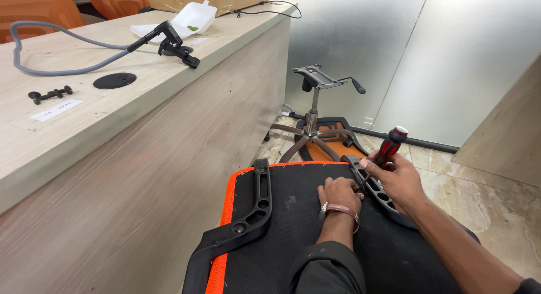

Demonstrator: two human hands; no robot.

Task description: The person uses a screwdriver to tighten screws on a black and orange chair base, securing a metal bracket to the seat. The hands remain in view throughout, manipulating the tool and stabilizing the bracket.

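An upturned office chair seat [293,226], black underneath with an orange rim, lies in front of me. A black plastic armrest bracket [256,206] is fixed along its left side and another [375,190] along its right. My right hand [397,178] grips a screwdriver [387,149] with a red and black handle, its tip down at the right bracket. My left hand [338,194], with a band on the wrist, rests on the seat beside the tip and steadies it.
A chair base with gas lift and tilt plate [315,111] stands behind on the tiled floor. A wooden counter [112,136] rises at left, carrying a grey hose [56,52], a black clamp [174,46], a white tray [189,21] and a small black fitting [51,94].
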